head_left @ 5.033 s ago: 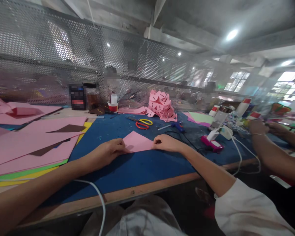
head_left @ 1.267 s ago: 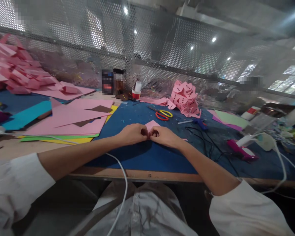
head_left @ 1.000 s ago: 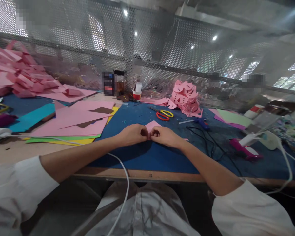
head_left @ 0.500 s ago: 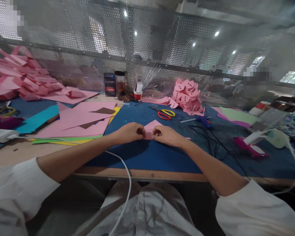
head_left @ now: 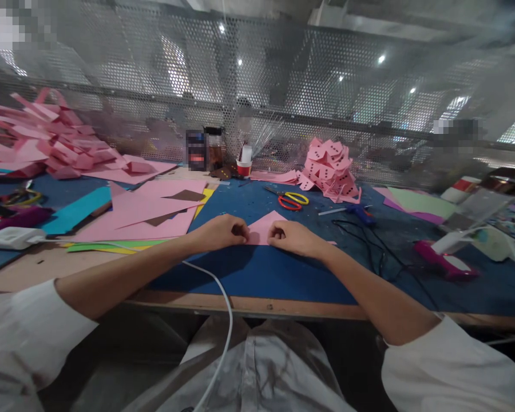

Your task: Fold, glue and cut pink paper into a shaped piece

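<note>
A pink piece of paper [head_left: 261, 231], its peak pointing away from me, lies on the blue table mat [head_left: 261, 274]. My left hand [head_left: 228, 233] has its fingers curled closed at the paper's left edge. My right hand [head_left: 292, 237] is pinched closed over the paper's lower right part and hides some of it. Just beyond my hands rest scissors [head_left: 292, 200] with red and yellow handles. A pink strip end [head_left: 332, 242] shows past my right wrist.
Pink sheets [head_left: 154, 200] and a large heap of pink pieces [head_left: 64, 143] lie left. Dotted pink pieces [head_left: 330, 171] are piled at the back. A blue glue gun [head_left: 363, 214] with a black cord lies right. A white cable [head_left: 223, 297] crosses the table's front edge.
My left hand has shifted slightly left, away from the right hand, so more of the paper shows between them. The whole view has moved a little.
</note>
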`<action>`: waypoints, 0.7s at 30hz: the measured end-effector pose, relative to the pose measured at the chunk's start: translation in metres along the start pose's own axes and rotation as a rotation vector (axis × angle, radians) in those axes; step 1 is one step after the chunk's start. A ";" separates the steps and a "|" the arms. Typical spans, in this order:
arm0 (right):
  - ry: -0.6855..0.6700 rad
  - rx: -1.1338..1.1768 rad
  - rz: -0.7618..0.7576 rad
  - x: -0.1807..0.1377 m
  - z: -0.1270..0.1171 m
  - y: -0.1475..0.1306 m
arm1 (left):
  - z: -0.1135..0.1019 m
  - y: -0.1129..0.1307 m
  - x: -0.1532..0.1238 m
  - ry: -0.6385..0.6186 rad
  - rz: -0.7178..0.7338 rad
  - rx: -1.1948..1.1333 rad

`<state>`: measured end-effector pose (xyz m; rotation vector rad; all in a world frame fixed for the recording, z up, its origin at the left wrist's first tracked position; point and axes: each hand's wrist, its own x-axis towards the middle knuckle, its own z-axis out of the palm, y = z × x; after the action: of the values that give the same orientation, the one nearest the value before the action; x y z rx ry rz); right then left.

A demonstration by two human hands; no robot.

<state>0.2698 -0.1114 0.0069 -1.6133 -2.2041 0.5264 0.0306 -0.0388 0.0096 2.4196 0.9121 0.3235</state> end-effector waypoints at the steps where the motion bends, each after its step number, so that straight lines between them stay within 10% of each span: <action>1: 0.002 0.001 -0.003 0.000 0.000 0.001 | -0.001 -0.001 -0.001 0.001 -0.003 -0.001; 21: 0.013 0.011 0.000 0.002 0.003 0.005 | -0.011 -0.006 -0.013 0.006 -0.036 -0.019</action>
<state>0.2722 -0.1078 0.0023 -1.6071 -2.1880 0.5254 0.0128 -0.0391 0.0151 2.3839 0.9494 0.3247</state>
